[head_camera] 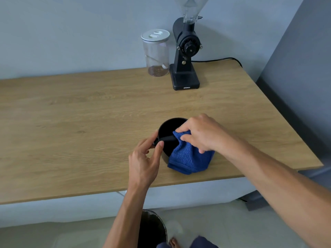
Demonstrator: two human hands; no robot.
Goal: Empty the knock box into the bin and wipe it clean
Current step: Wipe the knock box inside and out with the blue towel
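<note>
Oak-look tabletop (pixel 71 113) fills most of my view, grain running left to right, near edge curving away at the right; pale grey-blue wall (pixel 71 33) behind, darker grey panel (pixel 295 68) at far right. Left half of the surface bare. Below the front edge, pale floor tiles and a dark bin (pixel 152 228) just under my arms. Left hand (pixel 145 158) pinches the near-left rim of the black knock box (pixel 167 130), thumb and fingers closed on it. The box sits upright on the table right of centre, near the front edge, knock bar visible across its mouth. Right hand (pixel 198 135) grips a blue cloth (pixel 188 156), pressing it over the box's right rim, cloth draping down to the table. At the back, clear lidded jar (pixel 156 52) just beside a black grinder (pixel 185 56); cable (pixel 218 59) trailing right.
</note>
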